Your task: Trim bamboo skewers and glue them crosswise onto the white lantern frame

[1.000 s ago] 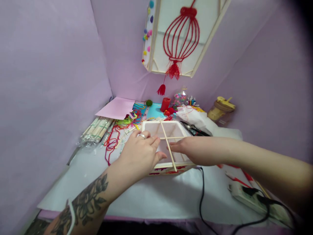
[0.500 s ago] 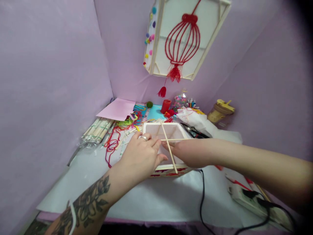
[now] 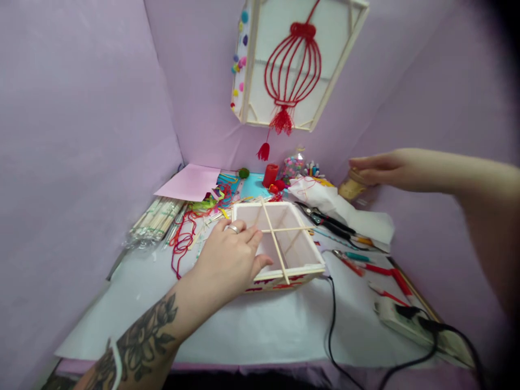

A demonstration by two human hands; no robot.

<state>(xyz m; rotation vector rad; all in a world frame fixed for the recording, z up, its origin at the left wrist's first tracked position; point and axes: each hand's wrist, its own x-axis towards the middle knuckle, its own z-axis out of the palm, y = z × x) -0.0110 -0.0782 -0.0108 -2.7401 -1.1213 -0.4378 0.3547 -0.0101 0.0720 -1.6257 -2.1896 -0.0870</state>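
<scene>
A white-walled box frame (image 3: 303, 266) with thin wooden edges and red decoration on its front stands on the table. Two thin wooden sticks cross over its open top; the long stick (image 3: 277, 246) runs front to back, and the cross stick (image 3: 294, 229) runs sideways. My left hand (image 3: 231, 252) rests over the box's left rim, its fingertips pressing the cross stick's left end, thumb held apart. At the right, my right hand (image 3: 377, 168) closes around the top of a yellow cup-like container (image 3: 351, 186), partly hidden and blurred.
A decorated lantern (image 3: 292, 65) hangs above the back. Wooden sticks in plastic (image 3: 156, 219) and red yarn (image 3: 184, 244) lie left. Black-handled pliers (image 3: 333, 222), a red-handled tool (image 3: 390, 295) and a power strip (image 3: 406, 325) lie right. A black cable (image 3: 333, 314) crosses the front.
My right hand has left the sticks on the box and moved up and right to the yellow container. My left hand stays on the box; the view has shifted slightly.
</scene>
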